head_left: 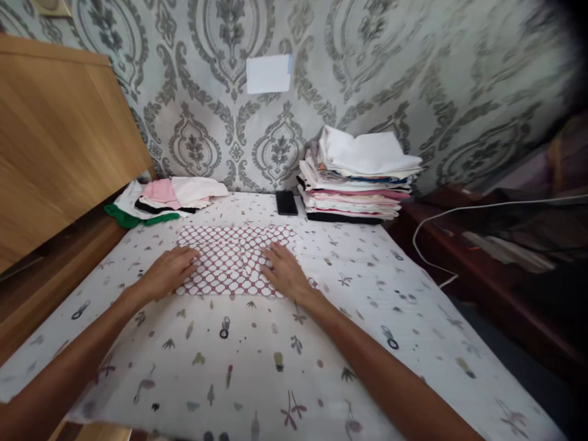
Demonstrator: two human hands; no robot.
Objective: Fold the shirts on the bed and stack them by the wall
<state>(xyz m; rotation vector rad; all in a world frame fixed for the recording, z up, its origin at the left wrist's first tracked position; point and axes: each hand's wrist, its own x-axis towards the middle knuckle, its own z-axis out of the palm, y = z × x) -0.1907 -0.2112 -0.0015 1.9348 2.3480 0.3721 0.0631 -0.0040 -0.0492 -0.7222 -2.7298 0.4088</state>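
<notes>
A white cloth with a red lattice pattern [220, 260] lies folded into a flat rectangle on the printed white sheet [252, 380]. At its left edge rests my left hand [171, 269], palm down, its fingers over the fabric. My right hand [285, 269] lies on the cloth's right part with its fingers spread. Neither hand grips anything visible; the palms are hidden.
Behind on the right stands a tall stack of folded clothes [358, 177], beside a black phone [286, 203]. A looser clothes pile [165, 199] sits back left, near a wooden panel [64, 128]. A white cable [441, 214] hangs at right.
</notes>
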